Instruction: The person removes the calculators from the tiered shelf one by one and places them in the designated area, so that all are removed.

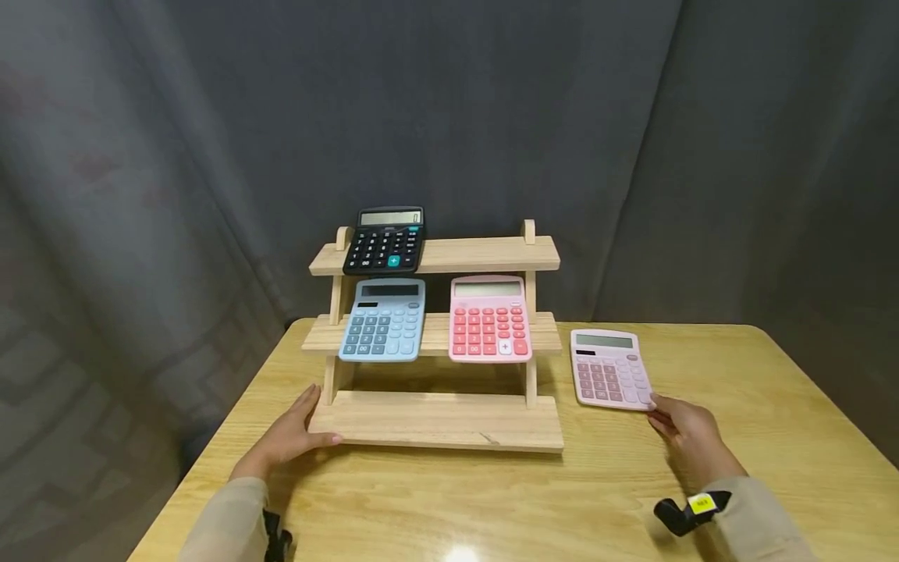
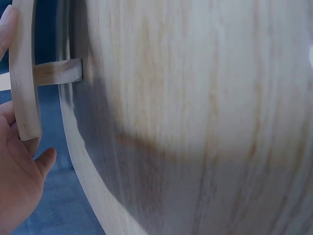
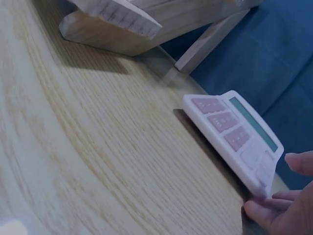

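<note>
On the right of the table, my right hand (image 1: 691, 437) holds a pale pink calculator (image 1: 609, 371) by its near right corner. In the right wrist view the fingers (image 3: 266, 213) reach beneath that corner, and a shadow lies under the calculator's near edge. My left hand (image 1: 284, 437) grips the left end of a three-tier wooden display rack (image 1: 442, 421), its thumb along the bottom board's front edge. A black calculator (image 1: 385, 242) leans on the top tier at left. The middle tier bears a blue calculator (image 1: 382, 320) at left and a brighter pink one at right.
The rack stands on a light wooden table (image 1: 449, 492) toward its back edge. Behind hangs a dark grey curtain (image 1: 492, 117). Each wrist wears a black strap, the right one (image 1: 691, 511) with a yellow label.
</note>
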`<state>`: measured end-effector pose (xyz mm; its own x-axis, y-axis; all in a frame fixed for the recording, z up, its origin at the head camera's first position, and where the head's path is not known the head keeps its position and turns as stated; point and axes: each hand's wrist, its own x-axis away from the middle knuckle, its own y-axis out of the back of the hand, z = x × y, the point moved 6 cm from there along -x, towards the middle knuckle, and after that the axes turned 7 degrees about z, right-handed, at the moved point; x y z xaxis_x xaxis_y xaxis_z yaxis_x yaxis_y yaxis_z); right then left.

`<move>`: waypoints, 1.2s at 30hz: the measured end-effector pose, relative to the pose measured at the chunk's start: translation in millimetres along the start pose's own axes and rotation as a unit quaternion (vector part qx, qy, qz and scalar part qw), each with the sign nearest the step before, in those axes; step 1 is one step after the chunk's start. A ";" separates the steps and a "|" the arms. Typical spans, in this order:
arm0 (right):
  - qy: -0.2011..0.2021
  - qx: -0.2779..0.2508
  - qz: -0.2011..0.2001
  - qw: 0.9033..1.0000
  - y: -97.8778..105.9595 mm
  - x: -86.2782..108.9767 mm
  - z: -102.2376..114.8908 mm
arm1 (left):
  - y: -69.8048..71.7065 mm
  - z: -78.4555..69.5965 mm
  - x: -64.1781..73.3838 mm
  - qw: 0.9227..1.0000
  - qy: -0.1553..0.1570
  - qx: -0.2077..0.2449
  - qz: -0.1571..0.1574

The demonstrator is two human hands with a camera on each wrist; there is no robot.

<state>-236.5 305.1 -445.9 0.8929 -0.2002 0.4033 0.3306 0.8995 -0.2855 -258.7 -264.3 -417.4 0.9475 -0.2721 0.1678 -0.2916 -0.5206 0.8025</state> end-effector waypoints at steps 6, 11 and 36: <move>0.012 0.006 0.007 1.000 0.9 -0.3 -0.7 | -1.8 2.2 0.4 1.000 0.003 0.004 -0.002; 0.006 0.012 -0.002 1.000 -1.2 5.7 6.7 | -1.6 4.1 0.6 1.000 0.016 0.001 0.002; 0.038 -0.223 0.216 0.950 -61.9 5.3 42.1 | -2.9 3.1 -0.9 1.000 0.008 0.002 0.000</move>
<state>-265.0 264.7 -389.5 0.9887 0.1065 0.1054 0.0103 0.6534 -0.7569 -259.1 -265.1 -421.6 0.9497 -0.2589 0.1760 -0.2913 -0.5248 0.7999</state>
